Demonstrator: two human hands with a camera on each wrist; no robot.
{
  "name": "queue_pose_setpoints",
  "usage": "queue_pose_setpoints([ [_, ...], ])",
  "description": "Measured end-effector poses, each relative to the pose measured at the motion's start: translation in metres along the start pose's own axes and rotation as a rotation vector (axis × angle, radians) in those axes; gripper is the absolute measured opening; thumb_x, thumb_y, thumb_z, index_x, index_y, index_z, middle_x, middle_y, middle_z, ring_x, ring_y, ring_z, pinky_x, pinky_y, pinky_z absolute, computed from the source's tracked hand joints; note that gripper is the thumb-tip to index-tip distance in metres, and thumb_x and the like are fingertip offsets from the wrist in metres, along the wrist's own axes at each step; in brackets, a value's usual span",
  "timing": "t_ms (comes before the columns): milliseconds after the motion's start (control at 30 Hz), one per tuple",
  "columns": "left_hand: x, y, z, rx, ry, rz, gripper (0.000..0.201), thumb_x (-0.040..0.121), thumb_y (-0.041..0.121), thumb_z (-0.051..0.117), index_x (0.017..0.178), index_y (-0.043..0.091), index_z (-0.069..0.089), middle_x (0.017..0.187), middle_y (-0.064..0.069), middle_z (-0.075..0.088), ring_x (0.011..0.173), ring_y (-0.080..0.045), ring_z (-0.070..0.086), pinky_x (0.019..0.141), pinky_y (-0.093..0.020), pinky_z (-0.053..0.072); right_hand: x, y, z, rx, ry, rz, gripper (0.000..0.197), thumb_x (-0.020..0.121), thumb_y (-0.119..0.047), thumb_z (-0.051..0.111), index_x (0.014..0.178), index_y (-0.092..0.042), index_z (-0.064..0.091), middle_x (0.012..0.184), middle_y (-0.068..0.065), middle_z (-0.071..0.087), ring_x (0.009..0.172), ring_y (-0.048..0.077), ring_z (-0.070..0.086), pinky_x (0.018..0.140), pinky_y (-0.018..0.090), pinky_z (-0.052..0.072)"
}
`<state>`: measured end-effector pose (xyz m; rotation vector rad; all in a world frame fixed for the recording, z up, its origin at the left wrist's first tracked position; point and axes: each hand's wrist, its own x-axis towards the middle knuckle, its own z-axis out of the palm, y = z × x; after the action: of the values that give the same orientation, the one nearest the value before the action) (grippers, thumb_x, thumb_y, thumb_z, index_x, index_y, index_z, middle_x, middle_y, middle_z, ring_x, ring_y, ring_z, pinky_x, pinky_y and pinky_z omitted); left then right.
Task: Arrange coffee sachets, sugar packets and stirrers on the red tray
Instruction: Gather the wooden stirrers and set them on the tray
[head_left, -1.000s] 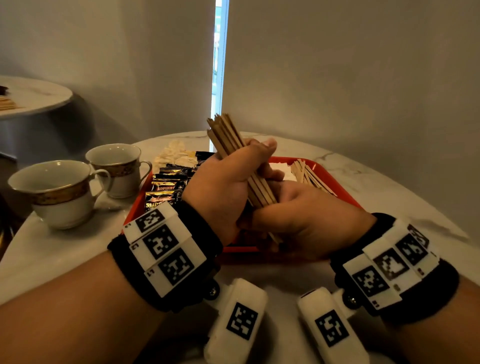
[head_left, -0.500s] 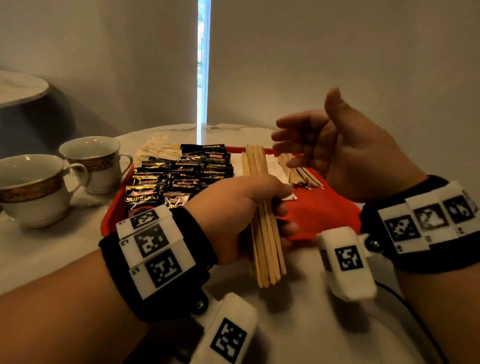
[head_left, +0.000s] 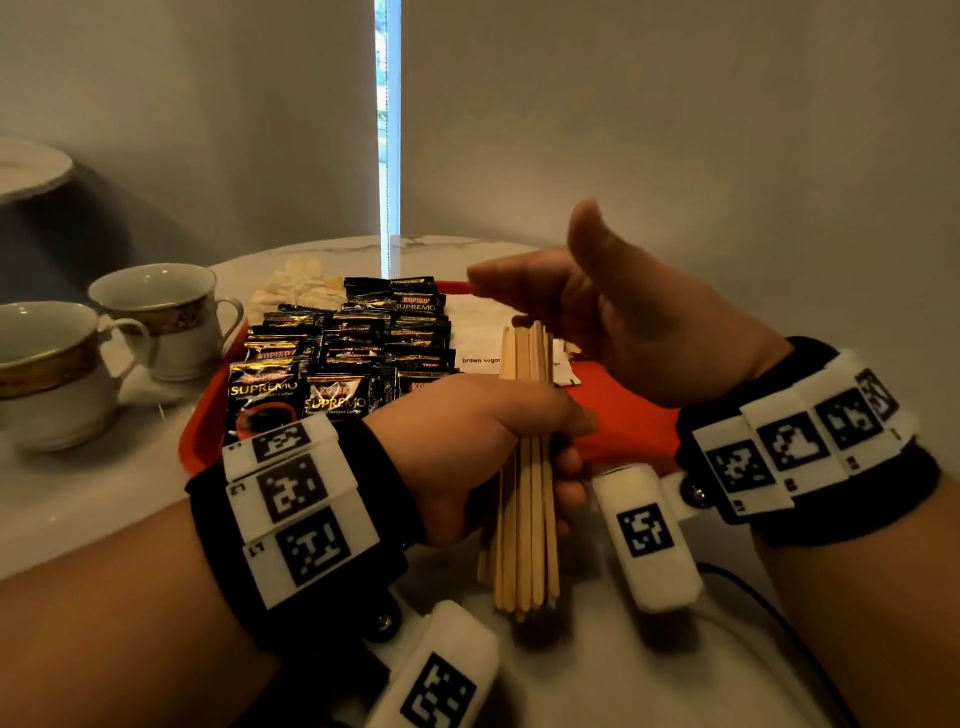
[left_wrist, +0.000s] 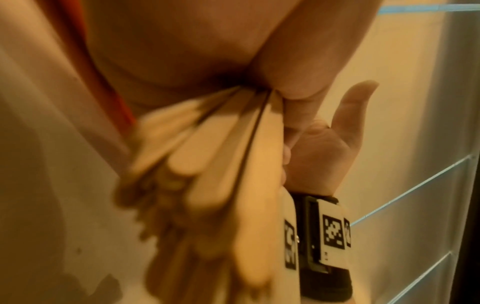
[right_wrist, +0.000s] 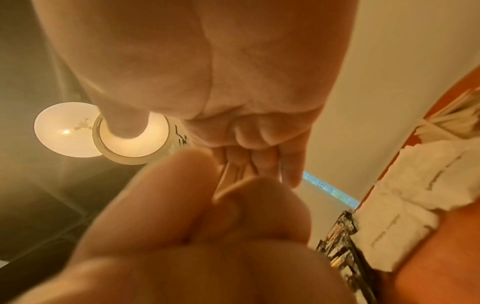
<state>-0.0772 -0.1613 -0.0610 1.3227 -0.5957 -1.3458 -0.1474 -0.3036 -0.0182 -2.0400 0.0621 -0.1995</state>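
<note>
Flat wooden stirrers (head_left: 524, 467), thin, pale and round-ended: one bundle, upright, fisted in the left hand (head_left: 467, 447) over the red tray's (head_left: 623, 415) near edge. Right hand (head_left: 623, 322): raised above the tray, fingers relaxed, thumb up, holding nothing. Glossy black coffee sachets (head_left: 353, 358): overlapping rows, tray's left half. White paper brown-sugar packets (head_left: 478, 338): just beside them. Two gilt-banded porcelain cups (head_left: 104, 353): marble tabletop (head_left: 78, 509), off the tray's left edge.

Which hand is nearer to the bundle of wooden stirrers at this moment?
Left. The left hand grips the bundle of wooden stirrers around its middle, upright over the table. The right hand is open above the red tray, hovering near the bundle's top end.
</note>
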Motion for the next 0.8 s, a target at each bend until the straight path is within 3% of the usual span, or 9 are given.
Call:
queue_pose_setpoints([
  [100,0.001,0.000,0.000,0.009,0.025,0.005,0.014,0.092,0.018,0.064,0.083,0.008,0.059,0.061,-0.004,0.060,0.052,-0.018,0.063,0.057,-0.032,0.056,-0.003,0.001,0.004,-0.050,-0.078,0.012,0.099,0.061,-0.095,0.041,0.125,-0.026,0.070,0.130,-0.005,0.067,0.127,0.009,0.058,0.115,0.044,0.035],
  [233,0.000,0.001,-0.002,0.014,0.023,-0.011,0.014,0.092,0.018,0.064,0.088,0.007,0.056,0.061,-0.004,0.061,0.052,-0.017,0.063,0.055,-0.031,0.056,0.001,0.000,0.003,-0.036,0.043,-0.038,0.103,0.058,-0.098,0.035,0.128,-0.028,0.065,0.134,-0.009,0.065,0.128,0.004,0.056,0.117,0.043,0.033],
  [400,0.000,0.002,-0.004,0.013,0.052,0.027,0.011,0.090,0.014,0.066,0.091,0.005,0.059,0.063,-0.007,0.062,0.053,-0.021,0.065,0.053,-0.030,0.054,0.001,0.004,0.010,-0.056,-0.114,0.030,0.106,0.058,-0.100,0.039,0.132,-0.030,0.065,0.139,-0.010,0.061,0.136,0.009,0.050,0.119,0.049,0.026],
  [567,0.000,0.004,-0.004,0.011,0.058,0.036,0.010,0.093,0.016,0.063,0.092,0.007,0.058,0.062,-0.004,0.060,0.051,-0.019,0.061,0.054,-0.030,0.056,0.000,0.001,0.005,-0.041,0.016,-0.002,0.112,0.048,-0.106,0.034,0.135,-0.040,0.059,0.145,-0.017,0.054,0.139,0.004,0.044,0.122,0.045,0.023],
  [700,0.000,0.004,-0.008,0.019,0.059,0.031,0.012,0.092,0.016,0.063,0.092,0.005,0.058,0.061,-0.004,0.060,0.050,-0.018,0.062,0.051,-0.027,0.053,-0.002,0.000,0.010,-0.117,-0.080,0.028,0.116,0.053,-0.104,0.035,0.143,-0.033,0.054,0.146,-0.015,0.055,0.138,0.004,0.045,0.121,0.046,0.025],
  [800,0.000,0.006,-0.011,0.026,0.056,0.027,0.013,0.092,0.017,0.064,0.092,0.007,0.056,0.062,-0.004,0.060,0.051,-0.018,0.061,0.054,-0.030,0.055,-0.001,0.002,0.008,-0.138,0.020,0.033,0.118,0.048,-0.107,0.026,0.140,-0.039,0.056,0.145,-0.018,0.054,0.142,0.011,0.041,0.121,0.044,0.023],
])
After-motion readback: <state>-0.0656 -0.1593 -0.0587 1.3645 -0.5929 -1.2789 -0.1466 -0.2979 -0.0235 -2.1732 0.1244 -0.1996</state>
